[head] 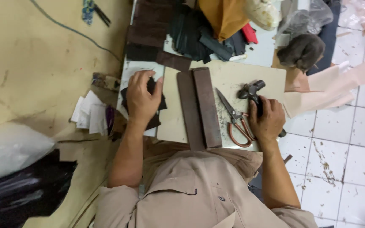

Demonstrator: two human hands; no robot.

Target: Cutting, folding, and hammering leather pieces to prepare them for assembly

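Overhead view of a leather-working counter [267, 55]. The left hand [142, 98] lies palm down, fingers curled, on a stack of small dark leather pieces [157, 103] at the counter's left edge; whether it actually grips them cannot be told. The right hand [268, 120] is clenched around the handle of a dark metal tool [251, 90], probably a hammer, its head resting on a pale, scuffed cutting board [241, 74]. Two long, matte brown leather strips [199, 109] lie side by side, touching, down the board's middle. Scissors [235, 120] with orange-red loop handles lie between the strips and the right hand. Dark leather offcuts [178, 31] are heaped at the far edge.
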